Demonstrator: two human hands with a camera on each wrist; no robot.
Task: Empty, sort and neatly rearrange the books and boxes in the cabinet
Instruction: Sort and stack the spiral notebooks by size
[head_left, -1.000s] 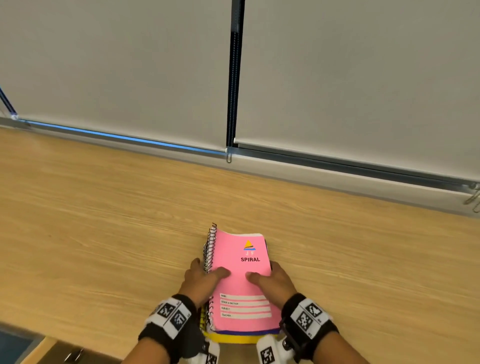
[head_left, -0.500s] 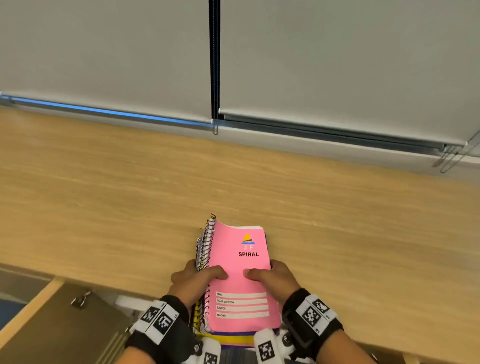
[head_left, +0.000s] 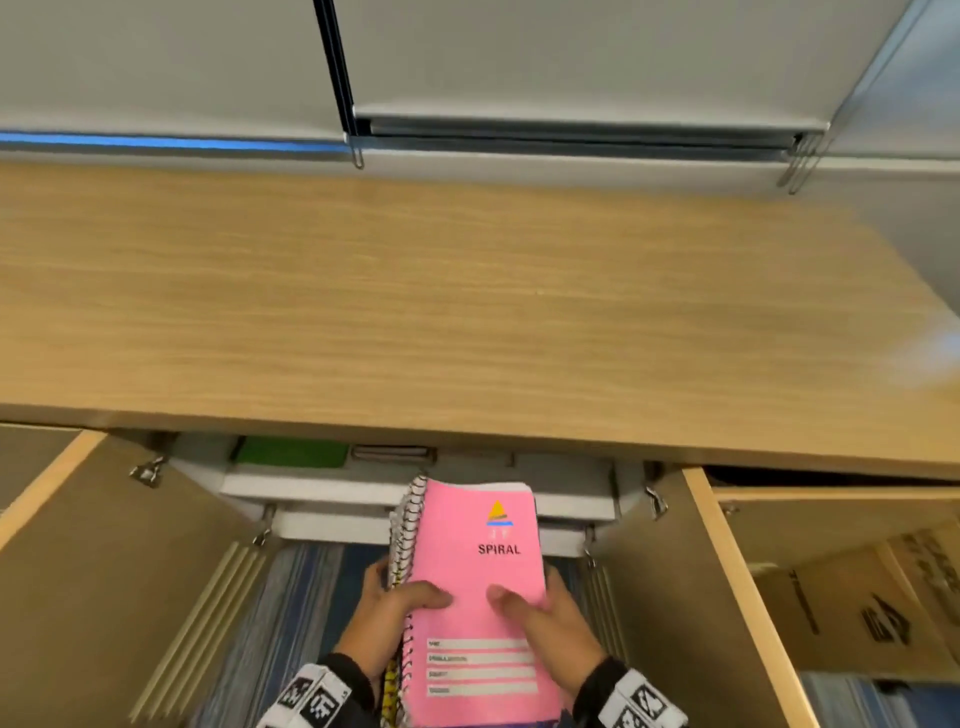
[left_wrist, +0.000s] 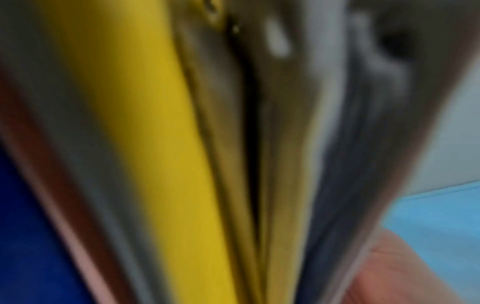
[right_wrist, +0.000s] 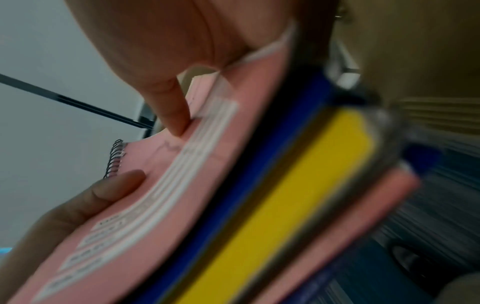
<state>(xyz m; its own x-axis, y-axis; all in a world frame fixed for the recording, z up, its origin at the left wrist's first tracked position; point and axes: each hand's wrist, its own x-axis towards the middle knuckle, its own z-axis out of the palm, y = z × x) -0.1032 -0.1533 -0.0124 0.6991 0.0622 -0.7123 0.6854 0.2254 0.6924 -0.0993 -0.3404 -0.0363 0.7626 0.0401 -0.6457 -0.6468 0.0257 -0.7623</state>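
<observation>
In the head view, the left hand (head_left: 387, 618) and the right hand (head_left: 550, 626) hold together a stack of spiral-bound notebooks with a pink paper cover on top (head_left: 480, 592); each thumb presses on the cover and the fingers curl under the sides, so both grips are grasping the stack; it hangs in the air below the edge of the light wooden tabletop (head_left: 467, 312), in front of the open wooden cabinet doors (head_left: 104, 571) and the white shelf (head_left: 322, 491).

In the left wrist view, only blurred edges of yellow and grey covers (left_wrist: 161, 144) show.

In the right wrist view, the stack (right_wrist: 285, 195) shows pink, blue and yellow layers; the covers look thin and bendable, and I judge that the layers can slide, so holding both long sides near the middle seems best.
</observation>
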